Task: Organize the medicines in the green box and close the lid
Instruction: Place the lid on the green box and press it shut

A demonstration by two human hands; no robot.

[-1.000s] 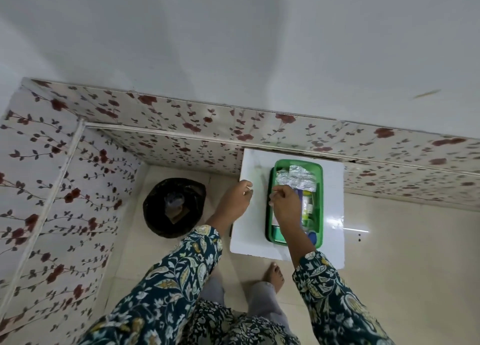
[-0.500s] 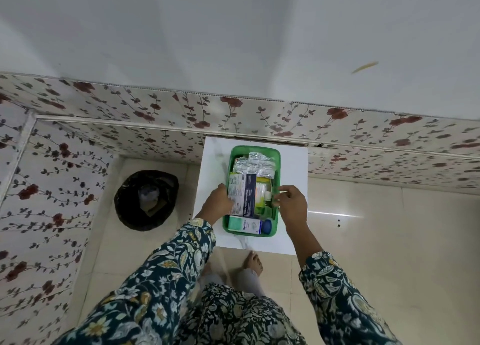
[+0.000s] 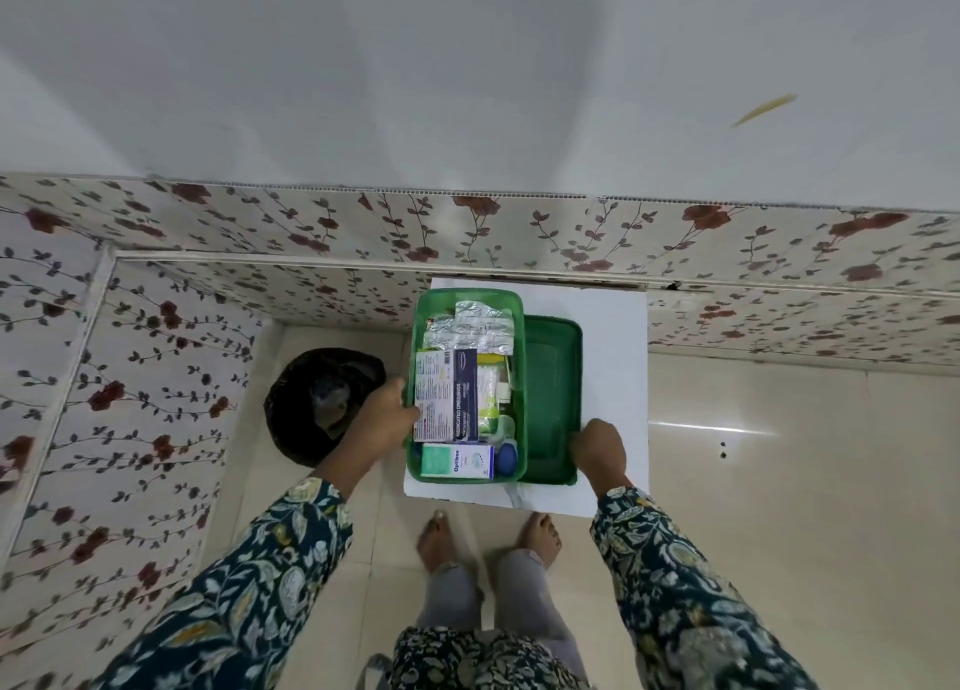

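The green box (image 3: 467,295) stands open on a small white table (image 3: 613,357). Inside lie silver blister strips (image 3: 478,328), a white and dark blue dressings carton (image 3: 447,403), a teal eye-drop carton (image 3: 457,462) and a blue cap (image 3: 505,458). The green lid (image 3: 553,393) lies flat just right of the box. My left hand (image 3: 382,419) presses against the box's left wall. My right hand (image 3: 597,448) grips the lid's near right edge.
A black bin (image 3: 322,403) with a dark liner stands on the floor left of the table. Flowered wall panels (image 3: 519,232) run behind the table and along the left side. My bare feet (image 3: 488,533) are under the table's near edge, on pale floor tiles.
The view swung right and closer. The lid came into view beside the box, and my right hand moved from the box's right rim out to the lid. My left hand stayed at the box's left side.
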